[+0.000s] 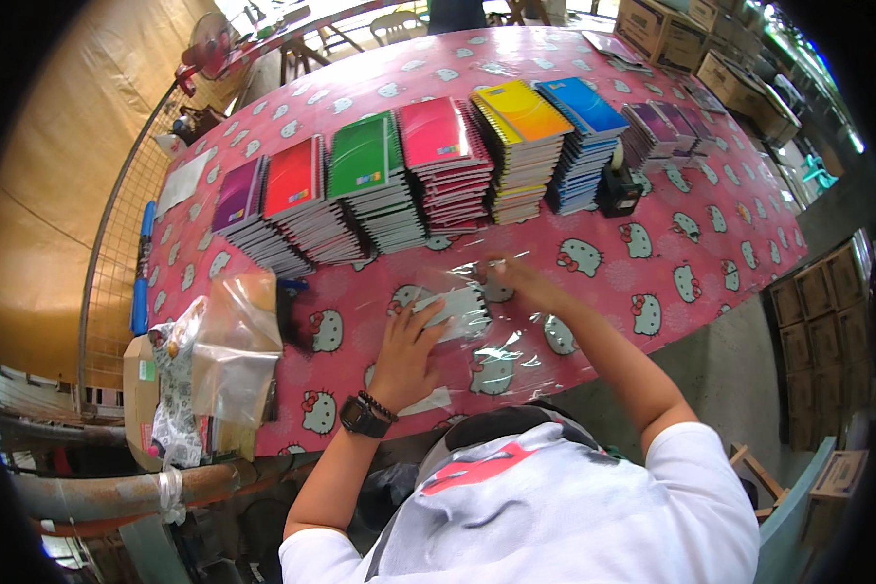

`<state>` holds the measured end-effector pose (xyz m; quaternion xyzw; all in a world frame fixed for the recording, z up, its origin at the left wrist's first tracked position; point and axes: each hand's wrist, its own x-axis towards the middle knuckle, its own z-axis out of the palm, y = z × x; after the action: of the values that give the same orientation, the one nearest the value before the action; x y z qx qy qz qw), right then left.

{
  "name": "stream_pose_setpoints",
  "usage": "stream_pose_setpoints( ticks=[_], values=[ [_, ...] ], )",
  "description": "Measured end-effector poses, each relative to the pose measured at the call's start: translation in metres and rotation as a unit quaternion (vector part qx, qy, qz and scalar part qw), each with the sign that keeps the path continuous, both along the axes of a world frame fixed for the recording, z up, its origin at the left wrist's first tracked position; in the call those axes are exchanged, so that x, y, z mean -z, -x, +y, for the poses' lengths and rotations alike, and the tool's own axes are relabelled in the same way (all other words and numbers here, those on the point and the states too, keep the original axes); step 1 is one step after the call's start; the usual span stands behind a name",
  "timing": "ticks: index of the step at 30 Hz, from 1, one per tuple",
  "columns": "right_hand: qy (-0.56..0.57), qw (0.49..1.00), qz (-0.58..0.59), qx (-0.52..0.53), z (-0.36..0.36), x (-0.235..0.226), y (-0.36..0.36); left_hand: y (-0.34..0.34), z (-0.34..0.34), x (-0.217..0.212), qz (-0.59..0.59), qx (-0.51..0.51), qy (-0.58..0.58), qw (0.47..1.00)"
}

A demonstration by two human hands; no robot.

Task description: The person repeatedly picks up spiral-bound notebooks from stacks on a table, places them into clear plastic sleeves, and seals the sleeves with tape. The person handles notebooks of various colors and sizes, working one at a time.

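Note:
A spiral-bound notebook lies with a white face up in front of me, its black coil on the right side. Clear plastic film, creased and shiny, lies around it and spreads to the right. My left hand, with a watch and a dark bead bracelet at its wrist, rests with fingers spread on the notebook's left part. Just beyond the notebook's upper right, my right hand has its fingers bent together on the film. A small white paper piece sticks out beside my left wrist.
Stacks of spiral notebooks cross the table: purple, red, green, pink, yellow and blue. A black tape dispenser stands by the blue stack. Plastic sleeves lie at the left edge.

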<state>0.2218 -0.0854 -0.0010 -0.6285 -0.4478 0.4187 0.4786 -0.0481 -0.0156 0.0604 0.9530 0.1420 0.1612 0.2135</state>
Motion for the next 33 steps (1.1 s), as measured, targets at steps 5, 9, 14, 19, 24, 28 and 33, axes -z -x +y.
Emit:
stream_pose_setpoints(
  ticks=[5,9,14,19,24,28,33],
  values=[
    [-0.165,0.921,-0.048,0.349,-0.05,-0.012,-0.133,0.0,-0.006,0.014,-0.065,0.003,0.051,0.997],
    [-0.076,0.792,-0.342,0.5,-0.062,-0.008,-0.254,-0.005,0.002,0.016,-0.063,0.028,0.061,0.996],
    [0.183,0.805,-0.353,0.441,-0.021,-0.011,-0.277,-0.001,0.001,0.012,-0.061,0.027,0.063,0.996],
    [-0.029,0.849,-0.329,0.413,-0.044,-0.02,-0.257,0.003,0.004,0.019,-0.061,0.013,0.063,0.996],
    [0.024,0.867,0.305,0.393,-0.077,0.016,-0.251,0.004,0.005,0.026,-0.075,0.024,0.063,0.995],
    [0.175,0.928,-0.044,0.326,-0.06,0.008,-0.223,0.005,0.004,0.015,-0.055,0.033,0.076,0.995],
    [0.102,0.994,-0.017,0.022,0.0,-0.096,-0.058,0.011,0.004,0.01,-0.025,0.018,0.05,0.998]
  ],
)
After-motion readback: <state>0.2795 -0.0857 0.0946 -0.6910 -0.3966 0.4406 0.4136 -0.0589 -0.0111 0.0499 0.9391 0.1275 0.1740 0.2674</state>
